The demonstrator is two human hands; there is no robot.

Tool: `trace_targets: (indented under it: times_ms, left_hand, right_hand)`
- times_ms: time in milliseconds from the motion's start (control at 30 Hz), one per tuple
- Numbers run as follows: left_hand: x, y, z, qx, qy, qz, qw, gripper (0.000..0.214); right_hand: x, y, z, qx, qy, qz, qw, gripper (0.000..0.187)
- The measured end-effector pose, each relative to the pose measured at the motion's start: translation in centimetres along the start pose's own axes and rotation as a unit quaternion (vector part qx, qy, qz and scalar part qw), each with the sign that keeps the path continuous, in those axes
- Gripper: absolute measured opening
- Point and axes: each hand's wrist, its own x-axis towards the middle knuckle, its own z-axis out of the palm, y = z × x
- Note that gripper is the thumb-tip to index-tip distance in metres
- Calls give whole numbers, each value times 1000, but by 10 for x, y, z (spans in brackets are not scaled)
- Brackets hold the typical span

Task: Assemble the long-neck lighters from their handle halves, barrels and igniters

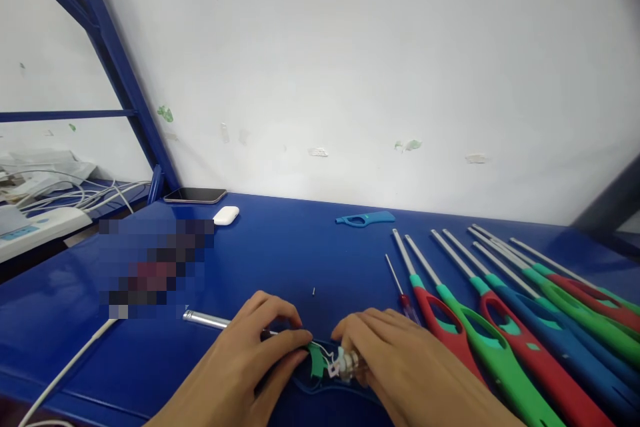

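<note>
An opened long-nosed gas lighter lies in front of me, its silver tube [205, 319] pointing left and its blue casing [327, 387] partly under both hands. My left hand [250, 353] is closed on the lighter, thumb and index finger pinched together beside the green trigger [316, 361]. Thin white wires loop between the trigger and a clear fuel tank [349, 364] with a pale valve end. Around that tank my right hand [400, 367] is closed; its fingertips are largely hidden. A small screw [314, 291] is on the table beyond the hands.
On the blue table [280, 247] lies a blue casing half [373, 217] at the back. To the right are a screwdriver [404, 300] and several long lighters [475, 327]. A white case [227, 215], a phone [196, 195] and a white cable [67, 370] are leftward.
</note>
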Motion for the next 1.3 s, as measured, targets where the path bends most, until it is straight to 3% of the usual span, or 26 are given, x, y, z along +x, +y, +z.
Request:
trace_targets:
  times_ms: [100, 367, 567, 833, 1133, 1300]
  left_hand:
    - [1, 0, 2, -3, 17, 14, 1000, 30]
    - [-2, -1, 6, -8, 29, 32, 999, 28]
    - [-1, 1, 4, -43, 25, 15, 999, 25]
    - [-3, 2, 2, -64, 7, 9, 998, 22]
    - [9, 9, 4, 72, -8, 62, 995, 14]
    - [15, 9, 14, 48, -30, 10, 998, 24]
  right_hand:
    - [3, -3, 5, 3, -31, -13, 999, 35]
    - [14, -7, 6, -50, -40, -83, 995, 25]
    - [13, -8, 3, -42, -15, -93, 995, 31]
    - [10, -4, 5, -12, -13, -81, 997, 40]
    - [6, -5, 11, 46, -12, -11, 999, 37]
    - [8, -6, 9, 63, -16, 12, 998, 32]
